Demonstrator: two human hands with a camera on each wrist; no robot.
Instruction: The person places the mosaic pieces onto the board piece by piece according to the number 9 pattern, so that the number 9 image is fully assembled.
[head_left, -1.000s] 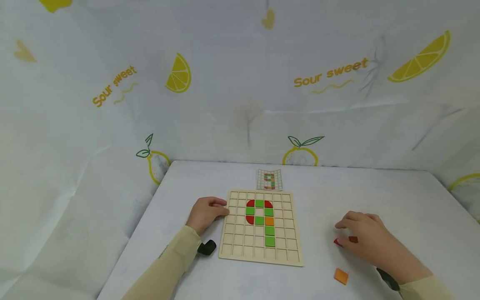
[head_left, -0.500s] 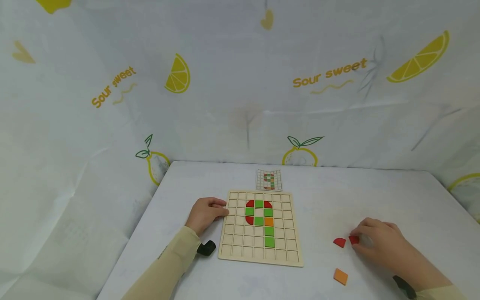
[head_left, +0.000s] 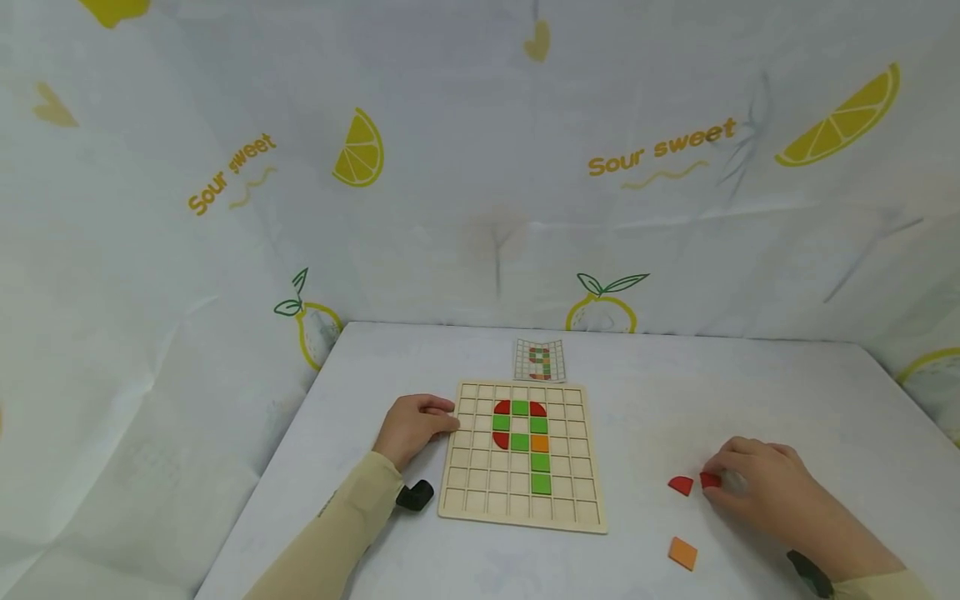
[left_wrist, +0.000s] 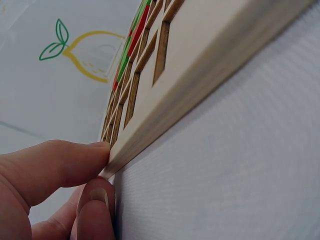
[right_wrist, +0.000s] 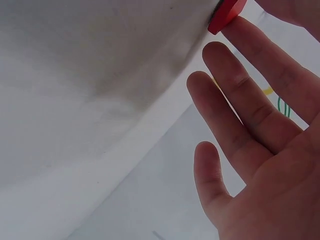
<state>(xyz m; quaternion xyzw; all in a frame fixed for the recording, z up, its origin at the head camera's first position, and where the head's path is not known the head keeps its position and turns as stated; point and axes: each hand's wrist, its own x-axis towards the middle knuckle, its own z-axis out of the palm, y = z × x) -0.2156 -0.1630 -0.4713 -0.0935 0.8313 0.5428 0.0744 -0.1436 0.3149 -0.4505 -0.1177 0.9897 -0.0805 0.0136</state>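
A wooden grid board (head_left: 491, 504) lies on the table, its cells holding green squares, red quarter-circle tiles and an orange square arranged like a 9. My left hand (head_left: 411, 427) pinches its left edge; in the left wrist view the thumb (left_wrist: 75, 160) is at the rim with a fingertip just below it. On the right, my right hand (head_left: 765, 483) pinches a red tile (head_left: 709, 481) with a curved edge, between thumb and index finger. The right wrist view has this red tile (right_wrist: 227, 16) at the fingertips, the other fingers extended. Another red quarter-circle tile (head_left: 681, 485) lies just left of it.
An orange square tile (head_left: 682, 553) lies nearer the front on the right. Behind the board rests a small pattern card (head_left: 539, 361) printed with a similar figure. A white cloth with lemon prints (head_left: 465, 167) stands behind the white table (head_left: 720, 375).
My right hand has moved right, from over the two red tiles to a pinch on the right one, which uncovers the other. My left hand has stayed at the board's edge.
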